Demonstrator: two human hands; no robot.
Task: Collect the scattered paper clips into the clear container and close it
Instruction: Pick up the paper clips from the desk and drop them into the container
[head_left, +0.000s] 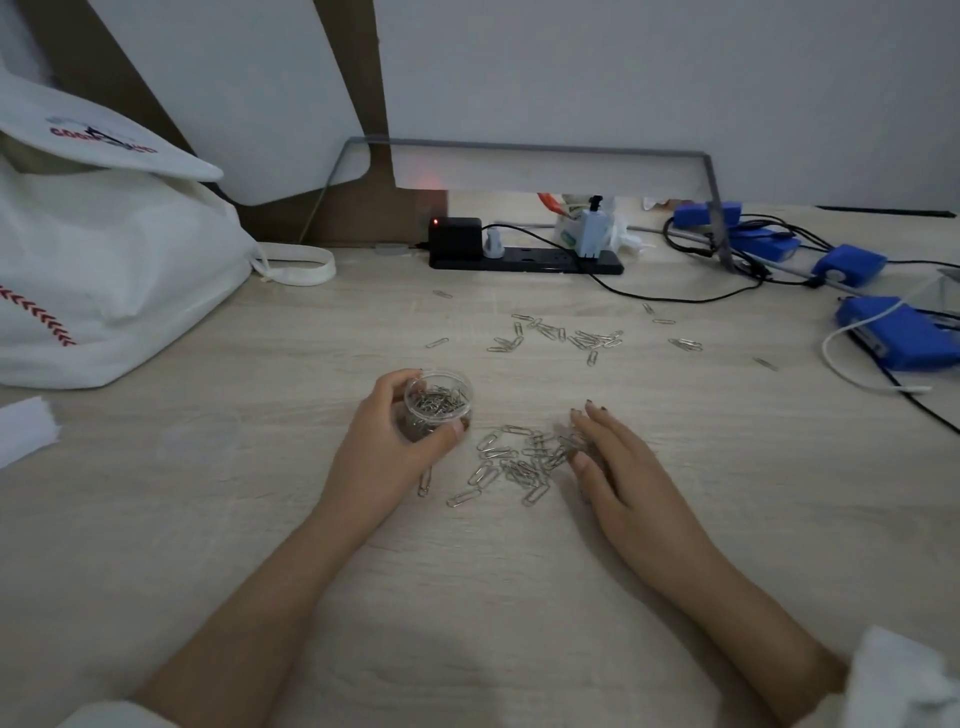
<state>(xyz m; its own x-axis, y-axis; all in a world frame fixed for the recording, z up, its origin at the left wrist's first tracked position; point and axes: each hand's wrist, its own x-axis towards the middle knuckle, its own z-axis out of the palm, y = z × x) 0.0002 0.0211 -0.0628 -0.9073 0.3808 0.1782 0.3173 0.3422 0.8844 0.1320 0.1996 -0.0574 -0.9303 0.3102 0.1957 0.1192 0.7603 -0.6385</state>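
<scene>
Left grip (387, 441) holds the jar (439, 402); right grip (613, 462), fingers straight, touches clips (514, 462) (bag (104, 260) lettering blurred) on pale wood-grain counter (234, 519).

The left hand (395, 436) grips an open clear container (439, 401), partly filled with paper clips, upright on the pale wood surface (467, 597). Just beside it lies a pile of paper clips (514, 462); the right hand (618, 467) rests flat at the pile's right edge, fingers straight. More loose clips (566, 335) lie farther back, near a black power strip (524, 261). A white bag (104, 270) sits at the left.
</scene>
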